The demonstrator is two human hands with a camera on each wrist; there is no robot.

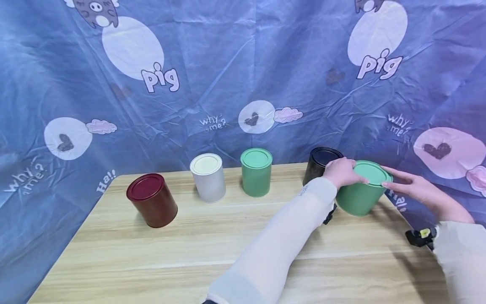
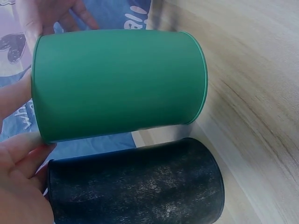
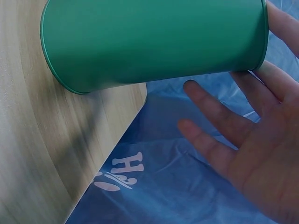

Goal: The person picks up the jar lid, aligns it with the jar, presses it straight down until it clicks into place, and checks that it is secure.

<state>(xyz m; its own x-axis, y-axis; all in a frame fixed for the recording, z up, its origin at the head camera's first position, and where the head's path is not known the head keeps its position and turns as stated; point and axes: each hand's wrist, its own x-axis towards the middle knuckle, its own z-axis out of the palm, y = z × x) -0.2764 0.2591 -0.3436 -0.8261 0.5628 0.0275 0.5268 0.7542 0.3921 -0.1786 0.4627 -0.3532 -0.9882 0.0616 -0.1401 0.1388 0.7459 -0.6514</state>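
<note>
At the right end of the table stands a large green can (image 1: 357, 199) with a lighter green lid, held at its top between two hands. My left hand (image 1: 341, 172) grips the left side of the rim, its thumb on the lid's near edge. From the other side my right hand (image 1: 421, 191) holds the rim with thumb and forefinger, while other fingers (image 3: 210, 105) stretch out free below the rim in the right wrist view. A scuffed black can (image 2: 135, 184) stands close beside the green one, partly hidden behind my left hand in the head view.
Left along the wooden table (image 1: 152, 261) stand a smaller green can (image 1: 256, 180), a white can (image 1: 209, 184) and a dark red can (image 1: 157, 207), all lidded. A blue printed cloth (image 1: 212, 63) hangs behind. The table's right edge runs close by the large green can.
</note>
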